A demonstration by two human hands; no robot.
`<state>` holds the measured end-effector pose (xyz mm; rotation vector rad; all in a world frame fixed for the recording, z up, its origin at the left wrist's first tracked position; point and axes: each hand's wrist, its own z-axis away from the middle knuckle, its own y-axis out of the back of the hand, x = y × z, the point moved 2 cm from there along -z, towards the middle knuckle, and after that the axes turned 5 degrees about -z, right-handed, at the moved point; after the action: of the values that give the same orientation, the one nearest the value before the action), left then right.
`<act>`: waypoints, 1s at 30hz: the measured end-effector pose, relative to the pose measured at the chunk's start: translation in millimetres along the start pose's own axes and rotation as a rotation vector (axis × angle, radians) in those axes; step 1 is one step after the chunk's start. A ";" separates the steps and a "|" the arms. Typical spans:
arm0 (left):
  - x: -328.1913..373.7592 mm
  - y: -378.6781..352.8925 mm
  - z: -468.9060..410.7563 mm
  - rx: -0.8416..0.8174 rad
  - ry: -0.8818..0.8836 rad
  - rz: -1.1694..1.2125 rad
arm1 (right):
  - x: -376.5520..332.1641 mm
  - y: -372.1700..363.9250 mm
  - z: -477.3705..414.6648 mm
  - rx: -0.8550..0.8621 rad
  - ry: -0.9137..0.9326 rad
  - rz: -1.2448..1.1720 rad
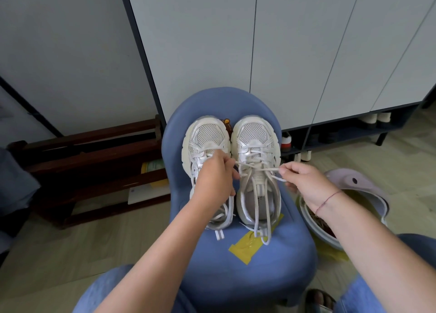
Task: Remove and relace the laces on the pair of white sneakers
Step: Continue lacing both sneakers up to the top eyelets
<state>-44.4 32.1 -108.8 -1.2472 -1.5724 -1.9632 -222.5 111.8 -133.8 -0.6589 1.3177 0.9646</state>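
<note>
White mesh left-side sneaker and right-side sneaker side by side on blue padded chair, toes toward chair back | left hand over left-side sneaker, pinching white flat lace | right hand past chair's right edge, pinching same lace | lace stretched across right-side sneaker | yellow tape patch on chair front

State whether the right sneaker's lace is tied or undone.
Undone: lace ends trail onto the chair; left hand and right hand pinch strands.

Left hand, right hand, both pinching lace
</note>
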 end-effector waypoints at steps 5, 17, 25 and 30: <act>3.0 0.0 0.5 0.028 0.067 0.131 | 3.1 -11.3 6.9 0.018 -0.256 -0.358; 2.7 0.8 -5.2 0.054 -0.308 -0.252 | 10.2 -20.3 42.7 0.164 -0.101 -0.066; -9.4 -8.3 -16.2 -0.090 -0.347 -0.300 | 24.0 -44.3 54.8 0.096 -0.123 -0.218; -11.5 -7.0 -18.7 -0.120 -0.292 -0.285 | 35.2 -42.4 74.2 0.042 -0.082 0.002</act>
<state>-50.7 14.4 -122.3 -1.4832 -1.8869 -2.1515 -149.9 162.2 -160.8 -0.5799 1.2639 0.9533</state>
